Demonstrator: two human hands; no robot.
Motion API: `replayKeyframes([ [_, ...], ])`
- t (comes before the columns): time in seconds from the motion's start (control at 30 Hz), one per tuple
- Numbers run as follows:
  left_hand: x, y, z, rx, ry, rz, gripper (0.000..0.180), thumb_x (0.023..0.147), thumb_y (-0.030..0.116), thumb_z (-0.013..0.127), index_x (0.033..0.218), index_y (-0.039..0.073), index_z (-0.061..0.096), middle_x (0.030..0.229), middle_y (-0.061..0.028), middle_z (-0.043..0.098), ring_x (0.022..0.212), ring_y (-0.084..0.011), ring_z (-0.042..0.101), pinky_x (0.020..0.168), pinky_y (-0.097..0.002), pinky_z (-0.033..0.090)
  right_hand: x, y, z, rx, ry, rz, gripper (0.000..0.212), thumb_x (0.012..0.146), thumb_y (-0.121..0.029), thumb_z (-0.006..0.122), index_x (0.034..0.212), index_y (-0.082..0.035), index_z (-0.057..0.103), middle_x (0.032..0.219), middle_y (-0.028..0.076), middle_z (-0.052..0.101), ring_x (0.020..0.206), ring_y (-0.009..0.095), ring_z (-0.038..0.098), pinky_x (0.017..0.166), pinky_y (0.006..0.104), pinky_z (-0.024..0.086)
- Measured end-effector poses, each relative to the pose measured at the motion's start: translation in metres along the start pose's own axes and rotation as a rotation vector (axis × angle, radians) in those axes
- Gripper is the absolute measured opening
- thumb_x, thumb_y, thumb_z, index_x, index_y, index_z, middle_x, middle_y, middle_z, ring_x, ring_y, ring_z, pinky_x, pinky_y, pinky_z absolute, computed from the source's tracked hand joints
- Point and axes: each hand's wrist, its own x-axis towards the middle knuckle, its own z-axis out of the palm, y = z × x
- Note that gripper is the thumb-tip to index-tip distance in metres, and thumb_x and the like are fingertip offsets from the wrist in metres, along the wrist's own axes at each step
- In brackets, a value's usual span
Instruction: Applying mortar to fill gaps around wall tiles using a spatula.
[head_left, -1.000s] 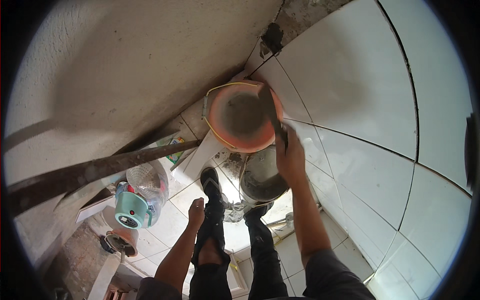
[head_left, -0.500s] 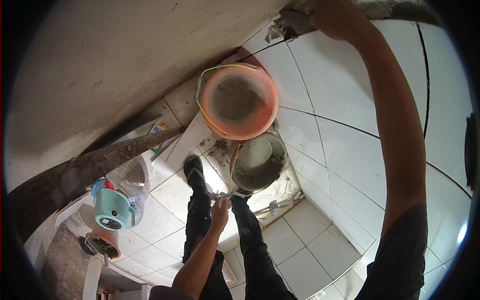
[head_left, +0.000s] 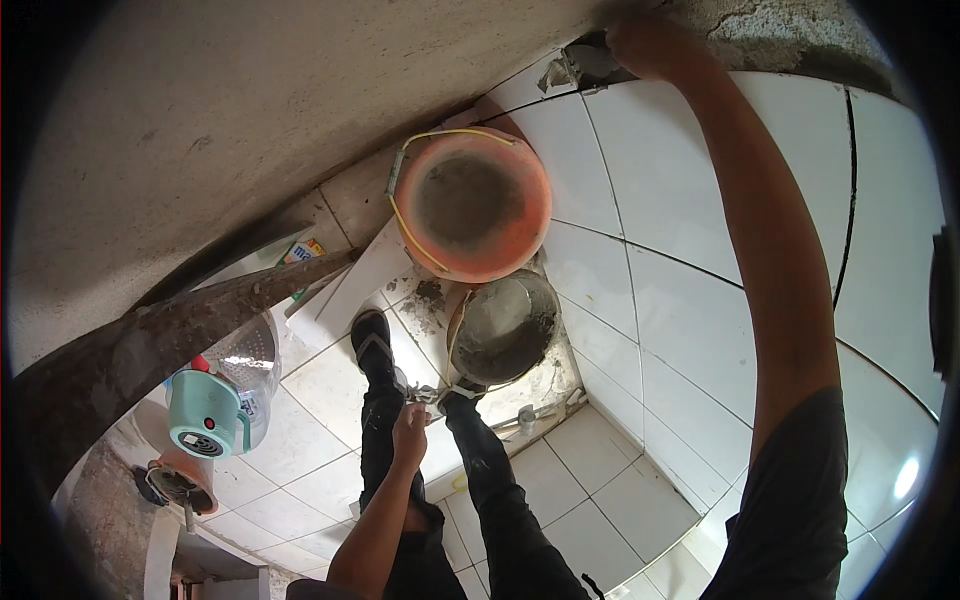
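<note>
My right hand [head_left: 655, 48] is raised at the top of the white tiled wall [head_left: 690, 310], closed on what looks like a trowel [head_left: 597, 62]. Its grey blade lies by the ragged tile corner, and its handle is hidden in my fist. Low in front of my legs, my left hand [head_left: 408, 437] is closed. A small grey, lumpy thing [head_left: 422, 392] shows at its fingertips, too unclear to name. Beyond it stands a dark bucket [head_left: 505, 328] with grey wet mix inside. Farther back, an orange tub [head_left: 530, 215] with a yellow handle holds more grey mix.
A brown beam-like piece [head_left: 200, 320] slants in from the left. Under it stand a teal container [head_left: 203, 405] with a handle, a perforated basket [head_left: 255, 350] and a small orange pot [head_left: 190, 478]. A bare plaster wall [head_left: 250, 110] rises behind. My feet stand on tiles beside the bucket.
The view has shifted slightly, so the buckets and floor sit a little farther left. My right hand stays at the top tile edge with the trowel; my left hand remains low and closed.
</note>
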Motion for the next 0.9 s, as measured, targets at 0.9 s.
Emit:
replayKeyframes([
  [0.9,-0.002,-0.024,0.001,0.039,-0.013,0.0,0.041,0.094,0.034,0.047,0.104,-0.003,0.059,0.082,-0.0137,0.065,0.077,-0.0201,0.063,0.072,-0.0311,0.048,-0.008,-0.004,-0.013,-0.167,-0.133,-0.076,0.018,0.075,-0.011,0.056,0.084,-0.001,0.068,0.083,0.019,0.067,0.079,0.033,0.065,0.071,0.0431,0.05],
])
